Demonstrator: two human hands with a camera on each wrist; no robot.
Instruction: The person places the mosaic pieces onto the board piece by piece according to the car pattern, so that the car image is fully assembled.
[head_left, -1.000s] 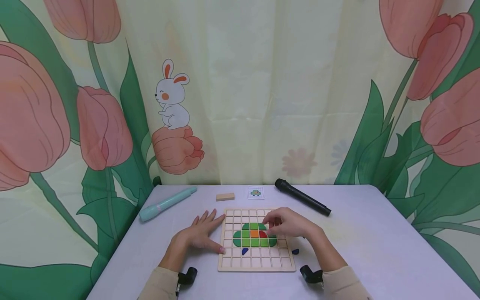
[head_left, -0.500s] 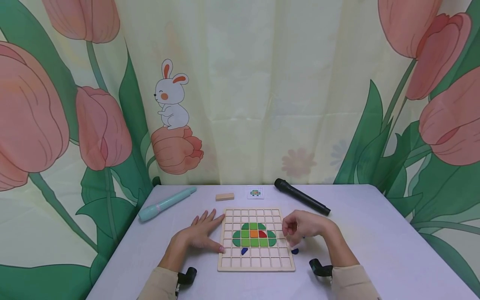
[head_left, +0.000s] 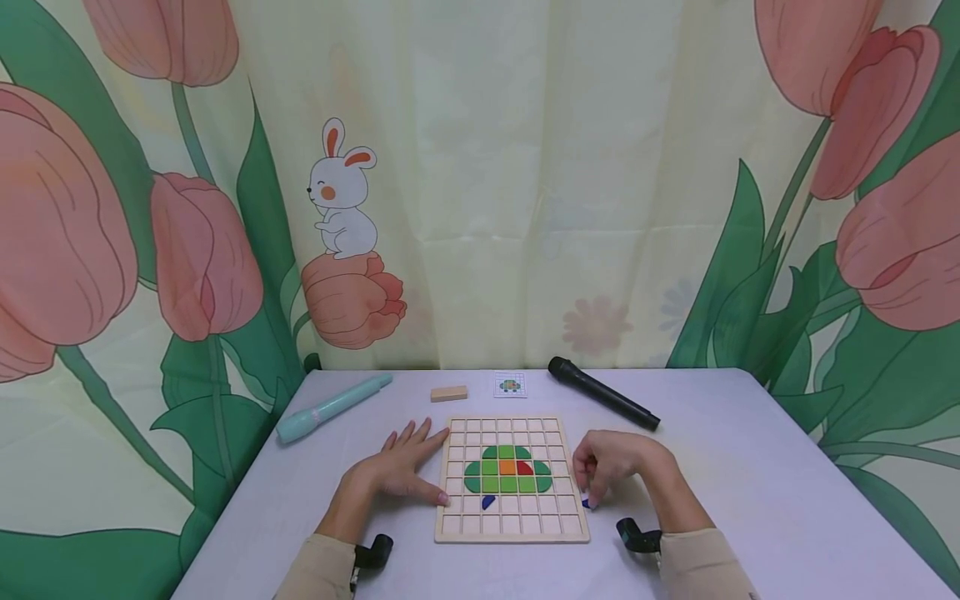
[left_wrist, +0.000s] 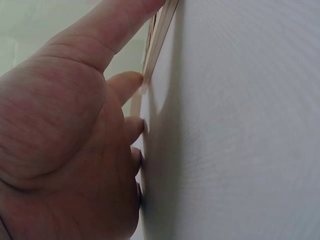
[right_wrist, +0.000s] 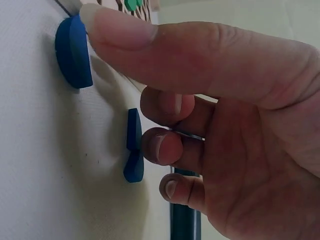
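A wooden grid board (head_left: 512,538) lies on the table, with green, orange and red mosaic pieces set in its cells. On the board's lower part is a loose dark blue piece (head_left: 488,502). My left hand (head_left: 401,467) is spread, its thumb and index finger touching the board's left edge. At the right edge my right hand (head_left: 617,467) reaches down to a rounded blue piece (right_wrist: 73,52). Its thumb tip overlaps that piece in the right wrist view; the index finger is hidden behind the thumb, so a pinch cannot be confirmed. The other fingers are curled.
Further blue pieces (right_wrist: 133,130) lie past the right hand. Along the back are a light teal tube-shaped object (head_left: 333,408), a small wooden block (head_left: 448,393), a pattern card (head_left: 511,385) and a black microphone (head_left: 604,393). A printed curtain (head_left: 480,183) hangs behind the table.
My right hand has moved right, away from the red and green pieces on the board, then down to the blue piece beside it. The left hand has stayed in place.
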